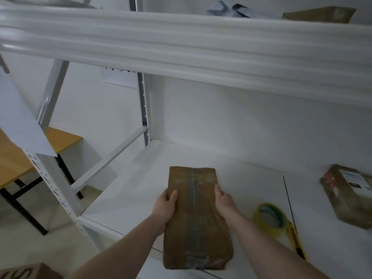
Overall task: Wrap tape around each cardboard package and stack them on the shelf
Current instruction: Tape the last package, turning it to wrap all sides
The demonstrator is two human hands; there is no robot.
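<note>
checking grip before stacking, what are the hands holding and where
Both hold the cardboard package: left hand on its left long edge, right hand on its right.

At nine o'clock stands a wooden tabletop on black legs, and a white sheet of paper hangs over it from the rack's post. Near eleven o'clock another printed paper is stuck to the wall. At one o'clock lies a crumpled blue-grey bag.
</note>
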